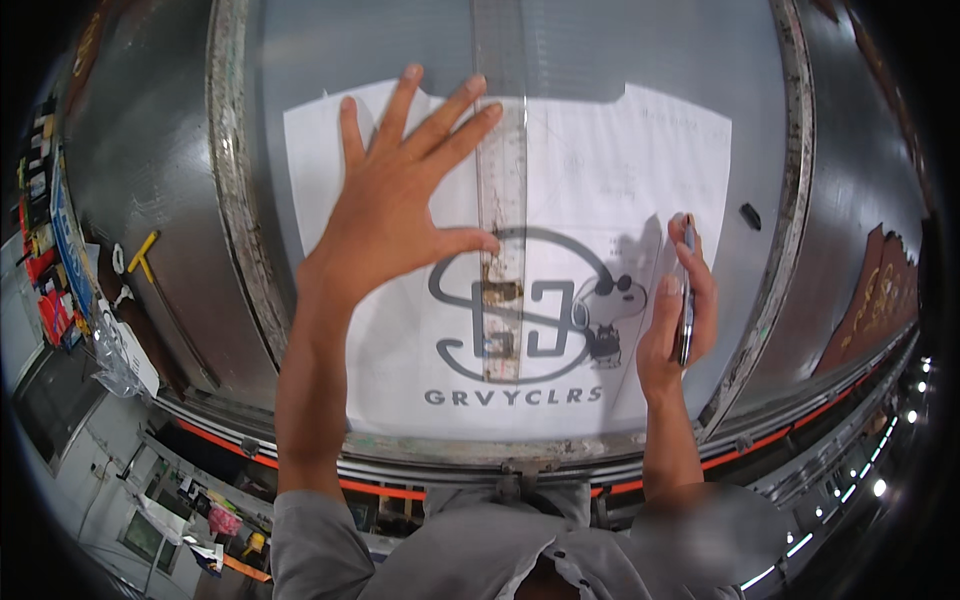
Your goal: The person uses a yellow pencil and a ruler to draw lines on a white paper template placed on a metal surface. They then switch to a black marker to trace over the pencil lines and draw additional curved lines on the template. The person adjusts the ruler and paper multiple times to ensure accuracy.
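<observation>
A white shirt-shaped paper pattern [620,160] lies in the middle, printed with a grey round emblem, lettering and a cartoon dog. A clear ruler [503,170] runs up and down across it and past its top edge. My left hand [385,205] is spread flat at the ruler's left side, its thumb and some fingertips at the ruler's edge. Right of the dog, my right hand [660,335] holds a dark pen [687,310], tilted over the paper. A black pen cap [750,216] lies off the paper's right edge.
A worn frame [235,180] surrounds the grey surface around the paper. On the metal table to the left lies a yellow-handled T-shaped tool [150,262], near plastic-wrapped items [112,350]. A dark red patterned piece [870,300] lies at the right. An orange strip [390,488] runs along the table's near edge.
</observation>
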`<action>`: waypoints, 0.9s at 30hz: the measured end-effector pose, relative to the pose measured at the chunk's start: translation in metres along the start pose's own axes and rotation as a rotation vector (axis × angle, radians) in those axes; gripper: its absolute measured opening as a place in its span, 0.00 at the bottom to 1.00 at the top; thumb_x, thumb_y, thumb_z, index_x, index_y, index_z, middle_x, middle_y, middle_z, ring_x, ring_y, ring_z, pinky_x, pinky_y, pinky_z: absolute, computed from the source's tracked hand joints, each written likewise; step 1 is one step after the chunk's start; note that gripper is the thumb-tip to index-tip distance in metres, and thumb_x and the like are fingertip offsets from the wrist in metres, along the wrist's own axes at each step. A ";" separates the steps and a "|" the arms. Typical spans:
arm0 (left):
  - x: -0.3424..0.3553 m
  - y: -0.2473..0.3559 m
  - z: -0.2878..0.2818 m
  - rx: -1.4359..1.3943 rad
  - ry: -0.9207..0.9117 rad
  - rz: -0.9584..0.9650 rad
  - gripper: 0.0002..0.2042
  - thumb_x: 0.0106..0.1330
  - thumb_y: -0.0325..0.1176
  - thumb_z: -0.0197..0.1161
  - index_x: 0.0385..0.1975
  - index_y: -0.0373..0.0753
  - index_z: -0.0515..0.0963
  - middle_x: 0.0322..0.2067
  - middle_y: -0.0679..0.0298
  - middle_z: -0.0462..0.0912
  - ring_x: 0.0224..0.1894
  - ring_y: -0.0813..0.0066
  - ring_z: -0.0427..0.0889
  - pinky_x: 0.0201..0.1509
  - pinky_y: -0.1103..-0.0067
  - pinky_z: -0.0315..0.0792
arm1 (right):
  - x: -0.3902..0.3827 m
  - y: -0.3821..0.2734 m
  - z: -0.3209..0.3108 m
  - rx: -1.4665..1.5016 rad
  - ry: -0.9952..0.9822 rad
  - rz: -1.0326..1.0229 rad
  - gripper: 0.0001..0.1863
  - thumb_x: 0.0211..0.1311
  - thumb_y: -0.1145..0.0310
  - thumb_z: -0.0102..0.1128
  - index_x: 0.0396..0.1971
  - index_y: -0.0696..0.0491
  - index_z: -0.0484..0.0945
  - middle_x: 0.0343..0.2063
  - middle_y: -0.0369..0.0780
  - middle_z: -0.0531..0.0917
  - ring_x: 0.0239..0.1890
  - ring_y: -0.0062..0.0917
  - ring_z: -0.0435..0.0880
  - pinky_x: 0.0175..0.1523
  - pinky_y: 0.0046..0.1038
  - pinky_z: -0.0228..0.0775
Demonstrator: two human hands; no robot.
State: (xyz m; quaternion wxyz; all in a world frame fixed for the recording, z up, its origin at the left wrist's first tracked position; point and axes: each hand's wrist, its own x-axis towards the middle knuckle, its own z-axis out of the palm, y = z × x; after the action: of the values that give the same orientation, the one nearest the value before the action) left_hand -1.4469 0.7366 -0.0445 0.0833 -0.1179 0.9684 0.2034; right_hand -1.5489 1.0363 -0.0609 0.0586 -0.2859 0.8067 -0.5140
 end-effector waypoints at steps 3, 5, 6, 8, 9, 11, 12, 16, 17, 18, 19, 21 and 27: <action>0.000 -0.003 0.001 0.017 0.038 0.022 0.58 0.35 0.58 0.82 0.75 0.62 0.61 0.78 0.77 0.53 0.82 0.60 0.40 0.80 0.41 0.29 | -0.008 0.006 -0.001 -0.010 0.005 -0.005 0.18 0.69 0.78 0.51 0.58 0.61 0.75 0.59 0.63 0.77 0.67 0.51 0.75 0.77 0.54 0.47; -0.001 -0.003 0.003 -0.037 0.059 0.031 0.57 0.35 0.54 0.83 0.74 0.61 0.63 0.77 0.77 0.56 0.81 0.60 0.41 0.79 0.40 0.29 | -0.010 0.009 -0.001 -0.014 0.009 -0.022 0.18 0.69 0.78 0.51 0.58 0.61 0.75 0.59 0.64 0.77 0.68 0.51 0.74 0.77 0.54 0.48; 0.000 -0.003 0.003 -0.048 0.064 0.034 0.57 0.35 0.53 0.83 0.74 0.61 0.63 0.77 0.77 0.56 0.81 0.60 0.41 0.79 0.40 0.29 | -0.010 0.009 -0.001 -0.015 0.006 -0.016 0.18 0.69 0.78 0.51 0.58 0.61 0.75 0.59 0.63 0.77 0.68 0.51 0.73 0.76 0.54 0.49; -0.001 -0.004 0.004 -0.067 0.073 0.039 0.57 0.34 0.53 0.83 0.74 0.60 0.64 0.77 0.77 0.57 0.81 0.60 0.42 0.79 0.40 0.30 | -0.009 0.006 -0.002 -0.012 0.005 -0.006 0.18 0.68 0.79 0.52 0.57 0.61 0.75 0.59 0.62 0.78 0.69 0.52 0.72 0.76 0.54 0.50; -0.001 -0.005 0.004 -0.076 0.077 0.041 0.57 0.33 0.53 0.83 0.73 0.60 0.65 0.77 0.77 0.57 0.81 0.60 0.42 0.79 0.39 0.30 | -0.009 0.004 -0.003 -0.019 -0.013 -0.002 0.18 0.69 0.79 0.51 0.57 0.62 0.74 0.60 0.61 0.77 0.70 0.50 0.71 0.76 0.52 0.52; -0.001 -0.006 0.004 -0.079 0.087 0.045 0.57 0.32 0.54 0.83 0.73 0.59 0.66 0.77 0.76 0.58 0.81 0.60 0.43 0.78 0.39 0.30 | -0.013 0.000 -0.005 -0.028 -0.048 0.004 0.17 0.72 0.79 0.48 0.57 0.63 0.73 0.62 0.59 0.77 0.70 0.46 0.71 0.76 0.48 0.55; -0.001 -0.006 0.005 -0.074 0.093 0.047 0.57 0.32 0.54 0.83 0.73 0.59 0.66 0.77 0.76 0.58 0.81 0.60 0.43 0.78 0.38 0.30 | -0.019 -0.004 -0.004 -0.012 -0.058 0.012 0.17 0.69 0.80 0.50 0.56 0.62 0.74 0.60 0.59 0.78 0.70 0.48 0.70 0.75 0.50 0.55; -0.002 -0.002 0.006 -0.049 0.105 0.046 0.57 0.31 0.55 0.82 0.73 0.59 0.67 0.77 0.75 0.58 0.81 0.60 0.43 0.78 0.37 0.31 | -0.059 -0.025 0.007 0.012 -0.186 -0.033 0.18 0.60 0.81 0.59 0.51 0.59 0.77 0.59 0.60 0.78 0.71 0.53 0.70 0.73 0.56 0.56; -0.002 -0.003 0.005 -0.048 0.107 0.048 0.57 0.31 0.56 0.82 0.73 0.59 0.67 0.77 0.75 0.58 0.81 0.60 0.43 0.77 0.37 0.32 | -0.069 -0.032 0.009 0.002 -0.242 -0.060 0.19 0.58 0.80 0.61 0.51 0.59 0.78 0.59 0.60 0.78 0.71 0.53 0.69 0.73 0.56 0.57; 0.000 -0.004 0.008 -0.048 0.106 0.053 0.57 0.31 0.56 0.82 0.73 0.59 0.67 0.77 0.75 0.58 0.81 0.60 0.43 0.77 0.36 0.32 | -0.078 -0.039 0.010 -0.007 -0.323 -0.073 0.20 0.55 0.79 0.63 0.50 0.56 0.79 0.60 0.59 0.77 0.71 0.54 0.69 0.73 0.57 0.56; 0.001 -0.006 0.010 -0.048 0.106 0.059 0.57 0.31 0.56 0.82 0.73 0.58 0.67 0.77 0.74 0.58 0.81 0.60 0.43 0.77 0.36 0.32 | -0.088 -0.047 0.014 -0.016 -0.404 -0.086 0.20 0.52 0.77 0.66 0.49 0.54 0.80 0.61 0.57 0.77 0.71 0.54 0.68 0.73 0.57 0.56; 0.001 -0.004 0.007 -0.043 0.100 0.060 0.57 0.31 0.56 0.82 0.73 0.58 0.67 0.77 0.74 0.58 0.81 0.59 0.43 0.77 0.35 0.32 | -0.111 -0.062 0.024 -0.022 -0.478 -0.084 0.20 0.53 0.73 0.68 0.48 0.50 0.81 0.62 0.53 0.78 0.72 0.50 0.69 0.74 0.55 0.54; 0.000 -0.006 0.009 -0.026 0.111 0.069 0.57 0.31 0.56 0.82 0.72 0.58 0.67 0.77 0.74 0.59 0.81 0.59 0.43 0.76 0.35 0.33 | -0.134 -0.065 0.036 -0.213 -0.580 -0.189 0.16 0.61 0.66 0.66 0.50 0.43 0.83 0.63 0.44 0.79 0.72 0.42 0.70 0.77 0.47 0.53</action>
State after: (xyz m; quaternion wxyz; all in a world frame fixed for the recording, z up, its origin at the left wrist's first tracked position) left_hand -1.4442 0.7347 -0.0545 0.0210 -0.0966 0.9723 0.2120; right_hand -1.3982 1.0575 -0.0477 0.2078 -0.4983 0.7756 -0.3271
